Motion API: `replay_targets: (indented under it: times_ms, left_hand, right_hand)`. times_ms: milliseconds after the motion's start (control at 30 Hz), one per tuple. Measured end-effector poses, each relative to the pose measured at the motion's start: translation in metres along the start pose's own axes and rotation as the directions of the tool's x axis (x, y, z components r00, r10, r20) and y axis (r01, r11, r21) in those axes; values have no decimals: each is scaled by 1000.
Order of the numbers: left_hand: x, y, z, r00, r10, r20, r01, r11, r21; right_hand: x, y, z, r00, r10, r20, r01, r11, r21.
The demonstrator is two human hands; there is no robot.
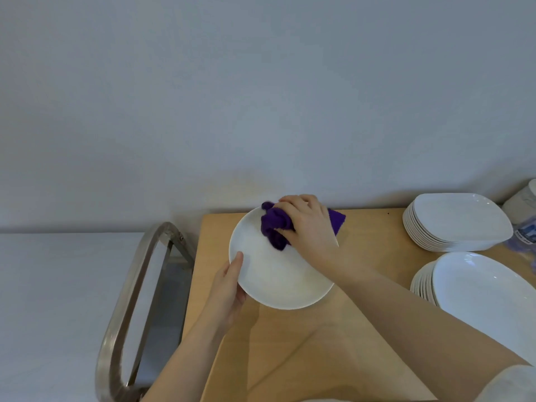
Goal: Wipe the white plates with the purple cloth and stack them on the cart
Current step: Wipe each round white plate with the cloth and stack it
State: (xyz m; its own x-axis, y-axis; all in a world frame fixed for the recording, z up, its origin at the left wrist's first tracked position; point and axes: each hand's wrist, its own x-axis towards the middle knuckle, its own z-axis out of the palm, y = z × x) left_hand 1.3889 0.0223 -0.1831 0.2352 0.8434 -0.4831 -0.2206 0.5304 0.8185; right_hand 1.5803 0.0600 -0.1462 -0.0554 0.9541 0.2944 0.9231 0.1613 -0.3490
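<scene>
Gripping bunched fuzzy purple cloth point(275, 227), right hand point(307, 224) rubs smooth round plate point(278, 274); left hand point(229, 285) pinches rim.

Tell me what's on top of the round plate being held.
The purple cloth, bunched under the right hand, and the left hand's thumb on the round plate rim. The surface beneath the cloth is hidden.

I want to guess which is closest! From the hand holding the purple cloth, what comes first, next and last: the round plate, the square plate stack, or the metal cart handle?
From the right hand:
1. Round plate, directly under it.
2. Square plate stack, to its right by the wall.
3. Metal cart handle, far left, beyond the table edge.
</scene>
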Motion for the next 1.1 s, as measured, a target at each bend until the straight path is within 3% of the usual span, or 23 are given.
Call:
replay_targets:
  times_ms: [100,233,500,767,1100]
  left_hand:
    - [2,2,5,999,37,-1,-37,999,12]
    - [4,2,8,998,58,-19,-57,998,19]
    - [7,1,0,997,4,-78,-15,991,-136]
    - [9,0,5,993,35,-112,-47,992,-113]
    - [13,9,22,999,43,-9,-43,997,-60]
  right_hand:
    - [-14,-16,3,973,31,230,-45,997,56]
    - [-29,-34,10,928,33,371,-89,987,134]
    - [-51,-28,3,821,-122,558,108,992,57]
    - [-67,-31,0,899,115,422,-104,993,-48]
    - [-69,-2,-11,958,252,134,-205,934,-291]
